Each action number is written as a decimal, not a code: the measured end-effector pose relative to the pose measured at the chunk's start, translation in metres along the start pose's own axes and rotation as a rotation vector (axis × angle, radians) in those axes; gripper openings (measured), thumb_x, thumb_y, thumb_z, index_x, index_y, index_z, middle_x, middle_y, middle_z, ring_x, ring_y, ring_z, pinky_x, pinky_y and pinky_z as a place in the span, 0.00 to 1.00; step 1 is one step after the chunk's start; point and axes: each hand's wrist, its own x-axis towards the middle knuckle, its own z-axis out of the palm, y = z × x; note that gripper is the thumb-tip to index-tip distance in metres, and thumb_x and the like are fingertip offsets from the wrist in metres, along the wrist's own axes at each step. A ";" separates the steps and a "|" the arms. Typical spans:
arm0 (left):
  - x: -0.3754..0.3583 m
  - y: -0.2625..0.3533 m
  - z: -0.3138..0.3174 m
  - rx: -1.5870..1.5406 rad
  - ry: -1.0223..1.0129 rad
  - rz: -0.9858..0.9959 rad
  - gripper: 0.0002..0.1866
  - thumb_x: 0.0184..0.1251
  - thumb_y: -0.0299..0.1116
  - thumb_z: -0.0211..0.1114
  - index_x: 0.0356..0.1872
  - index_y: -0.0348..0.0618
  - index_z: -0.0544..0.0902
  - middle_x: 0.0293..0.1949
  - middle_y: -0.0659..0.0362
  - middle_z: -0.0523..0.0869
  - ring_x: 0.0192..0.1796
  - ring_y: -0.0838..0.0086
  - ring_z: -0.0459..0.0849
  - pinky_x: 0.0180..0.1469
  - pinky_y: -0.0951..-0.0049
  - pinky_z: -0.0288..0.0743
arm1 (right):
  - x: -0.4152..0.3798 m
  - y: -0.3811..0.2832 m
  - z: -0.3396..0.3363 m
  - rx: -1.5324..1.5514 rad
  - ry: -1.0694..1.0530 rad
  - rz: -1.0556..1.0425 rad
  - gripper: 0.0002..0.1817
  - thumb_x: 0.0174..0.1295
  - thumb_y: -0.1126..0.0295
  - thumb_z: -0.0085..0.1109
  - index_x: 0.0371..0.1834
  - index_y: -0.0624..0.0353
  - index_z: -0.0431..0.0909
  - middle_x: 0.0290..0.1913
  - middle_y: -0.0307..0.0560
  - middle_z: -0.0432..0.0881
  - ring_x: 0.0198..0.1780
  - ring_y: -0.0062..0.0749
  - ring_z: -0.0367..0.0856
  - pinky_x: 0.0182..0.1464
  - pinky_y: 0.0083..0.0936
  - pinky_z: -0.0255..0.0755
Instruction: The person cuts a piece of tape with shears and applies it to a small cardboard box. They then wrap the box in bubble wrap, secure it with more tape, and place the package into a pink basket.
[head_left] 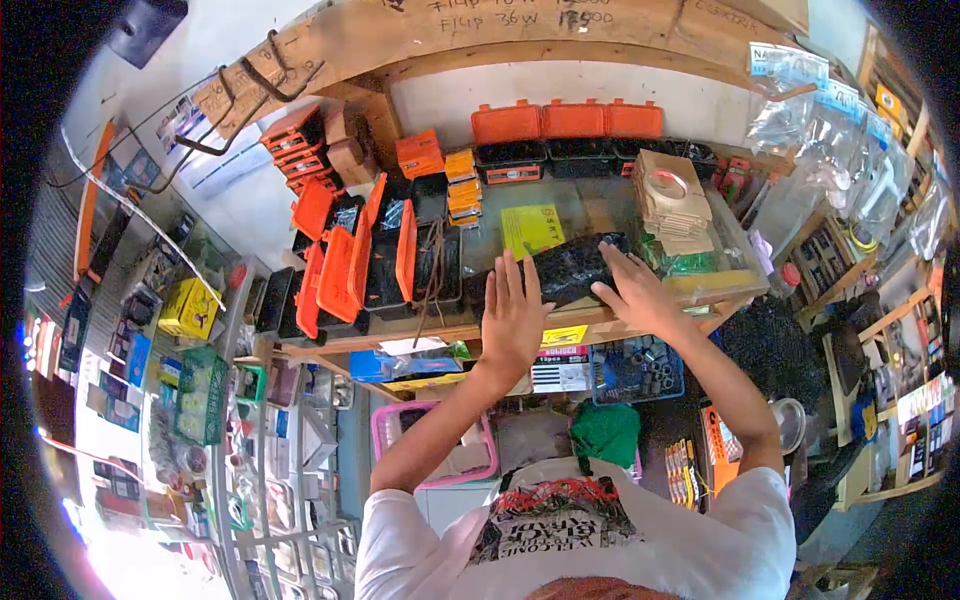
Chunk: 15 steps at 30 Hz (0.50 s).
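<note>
A crumpled, shiny black plastic bag (572, 270) lies along the front of the glass-topped counter (600, 210). My left hand (512, 312) rests at the bag's left part, palm down with the fingers stretched out. Over its right end is my right hand (637, 288), fingers spread and pointing up and left. Neither hand is closed around anything. Whether something is inside the bag cannot be seen. Just behind the bag lies a yellow printed packet (531, 229).
Black boxes with orange lids (343, 272) stand open at the left. More orange-lidded boxes (567, 122) line the back. At the right sit folded brown cardboard pieces (672, 205) with a tape roll (665, 186). A blue basket of fittings (640, 372) is below the counter edge.
</note>
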 end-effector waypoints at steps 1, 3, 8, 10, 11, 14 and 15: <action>-0.004 0.000 0.001 -0.053 0.008 -0.023 0.44 0.71 0.47 0.68 0.77 0.27 0.60 0.77 0.32 0.62 0.80 0.41 0.62 0.80 0.48 0.57 | -0.001 0.000 0.000 -0.041 -0.025 0.004 0.42 0.77 0.46 0.50 0.77 0.75 0.61 0.77 0.67 0.67 0.79 0.56 0.64 0.79 0.50 0.58; -0.009 -0.003 0.003 -0.053 0.014 -0.018 0.46 0.71 0.48 0.67 0.78 0.26 0.59 0.78 0.31 0.60 0.80 0.41 0.61 0.80 0.48 0.57 | -0.004 -0.002 -0.003 -0.119 -0.071 0.020 0.43 0.76 0.44 0.50 0.78 0.74 0.59 0.79 0.66 0.64 0.81 0.55 0.60 0.81 0.51 0.52; -0.025 -0.009 0.002 -0.160 0.016 -0.024 0.50 0.69 0.51 0.68 0.76 0.19 0.57 0.77 0.28 0.60 0.80 0.37 0.60 0.81 0.47 0.55 | -0.004 0.005 -0.020 -0.272 -0.215 0.046 0.45 0.74 0.41 0.53 0.77 0.74 0.62 0.81 0.65 0.61 0.83 0.56 0.56 0.83 0.56 0.44; -0.029 -0.010 -0.011 -0.190 -0.098 -0.083 0.51 0.71 0.53 0.66 0.78 0.20 0.53 0.79 0.30 0.56 0.82 0.37 0.55 0.82 0.47 0.51 | -0.004 0.003 -0.035 -0.307 -0.218 0.058 0.45 0.73 0.41 0.54 0.77 0.73 0.63 0.82 0.64 0.59 0.83 0.57 0.54 0.83 0.56 0.43; -0.030 -0.010 -0.018 -0.255 -0.067 -0.093 0.51 0.72 0.55 0.65 0.78 0.21 0.54 0.80 0.30 0.55 0.82 0.35 0.54 0.82 0.45 0.49 | -0.005 0.002 -0.041 -0.309 -0.195 0.064 0.45 0.73 0.41 0.54 0.77 0.72 0.63 0.82 0.64 0.59 0.84 0.58 0.52 0.83 0.56 0.43; -0.008 0.000 -0.066 -0.215 0.050 0.027 0.50 0.72 0.56 0.64 0.78 0.23 0.55 0.79 0.29 0.56 0.81 0.34 0.54 0.82 0.44 0.50 | -0.006 -0.004 -0.057 -0.192 -0.056 0.074 0.41 0.71 0.46 0.60 0.78 0.65 0.64 0.83 0.61 0.58 0.84 0.60 0.51 0.83 0.53 0.45; 0.002 0.005 -0.079 -0.219 0.073 0.081 0.50 0.71 0.57 0.65 0.78 0.25 0.56 0.78 0.29 0.57 0.81 0.34 0.54 0.82 0.45 0.50 | -0.007 -0.011 -0.064 -0.145 0.005 0.067 0.41 0.71 0.47 0.61 0.78 0.63 0.65 0.83 0.61 0.58 0.84 0.59 0.52 0.83 0.52 0.46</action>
